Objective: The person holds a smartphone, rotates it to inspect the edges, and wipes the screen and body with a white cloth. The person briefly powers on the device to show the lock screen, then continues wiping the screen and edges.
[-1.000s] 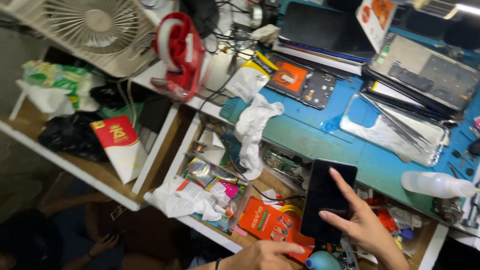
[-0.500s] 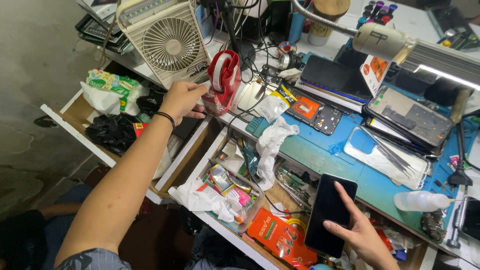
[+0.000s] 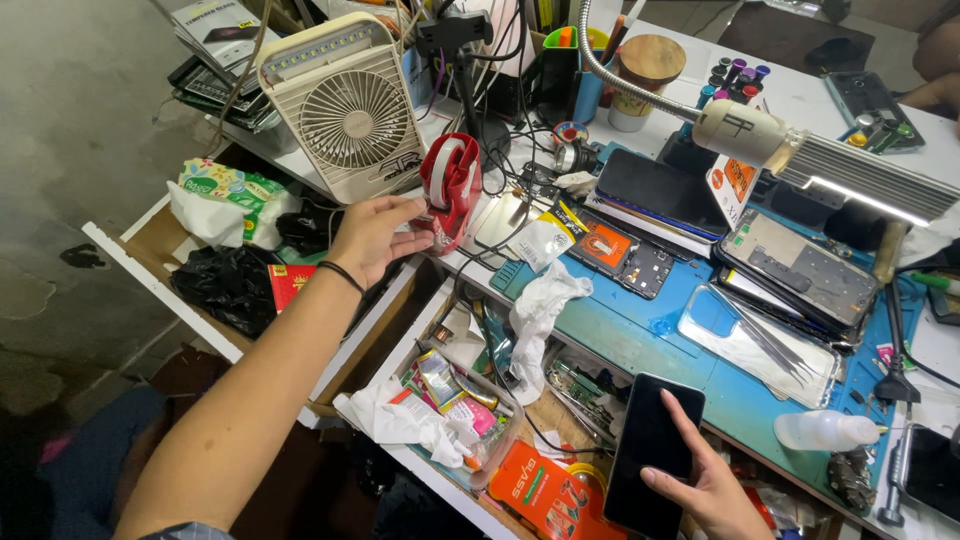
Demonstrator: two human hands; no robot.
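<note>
right hand [image 3: 715, 490] and dark phone [image 3: 650, 455] are cut off by the bottom edge.

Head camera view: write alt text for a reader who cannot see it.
Over a cluttered repair bench, the left hand grips a red tape dispenser beside a small white fan, while the right hand holds a dark phone at the edge of a blue work mat. Open drawers below are full of packets and cloths.

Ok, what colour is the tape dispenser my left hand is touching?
The tape dispenser is red with a white roll inside, seen clearly in the head view beside the left hand.
</note>
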